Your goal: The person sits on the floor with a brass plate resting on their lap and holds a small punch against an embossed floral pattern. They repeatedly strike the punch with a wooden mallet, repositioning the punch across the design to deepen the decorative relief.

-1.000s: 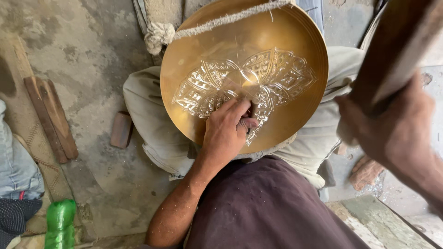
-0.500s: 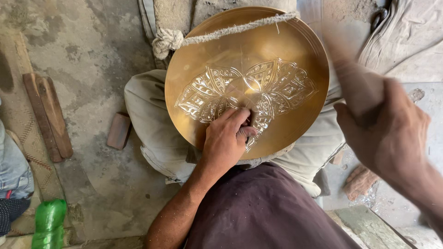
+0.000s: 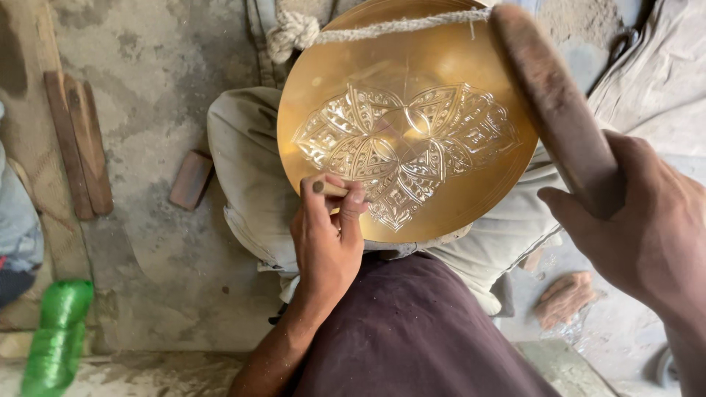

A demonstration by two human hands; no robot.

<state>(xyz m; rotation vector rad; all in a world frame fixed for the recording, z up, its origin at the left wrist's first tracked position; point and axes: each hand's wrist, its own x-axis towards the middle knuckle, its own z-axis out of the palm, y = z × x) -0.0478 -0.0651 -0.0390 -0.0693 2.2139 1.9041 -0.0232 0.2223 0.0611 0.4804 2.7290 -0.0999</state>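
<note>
A round brass plate [image 3: 441, 66] rests on my lap, engraved with a flower-like pattern in its middle. A twisted rope [image 3: 382, 31] runs across its upper edge. My left hand [image 3: 327, 246] grips a small chisel [image 3: 329, 189] whose tip is set against the lower part of the engraving. My right hand [image 3: 647, 228] holds a dark wooden mallet [image 3: 555, 110] raised over the plate's right side.
Wooden sticks [image 3: 77, 143] and a small wooden block [image 3: 191, 179] lie on the concrete floor at left. A green plastic bottle [image 3: 57, 334] lies at the lower left. Cloth [image 3: 662, 81] is bunched at the upper right, with a brownish lump [image 3: 562, 298] on the floor below.
The right hand has brought the mallet down and inward over the plate's right side. The left hand has stayed on the chisel at the engraving.
</note>
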